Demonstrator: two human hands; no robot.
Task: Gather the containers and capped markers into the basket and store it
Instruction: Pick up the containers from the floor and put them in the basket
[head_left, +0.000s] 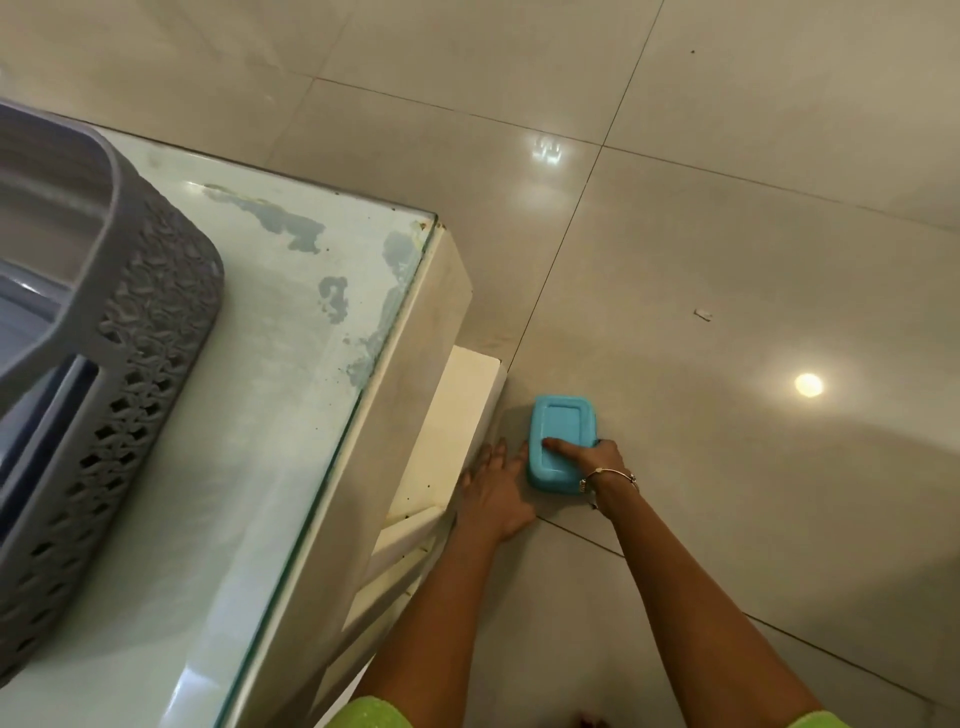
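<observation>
Picking up the box from the floor

The right hand (597, 460) holds the small blue plastic box with a lid (561, 441) at 5 o'clock; the left hand (496, 486) lies flat and open beside it. The grey woven plastic basket (130, 332) waits on the glass-topped bench (270, 415) at 9 o'clock, so most work is left.

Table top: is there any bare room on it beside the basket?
Yes. The glass table top is bare from the grey basket out to its right edge and far corner. Down on the floor it is crowded: both hands flank the blue container by the table's base.
</observation>
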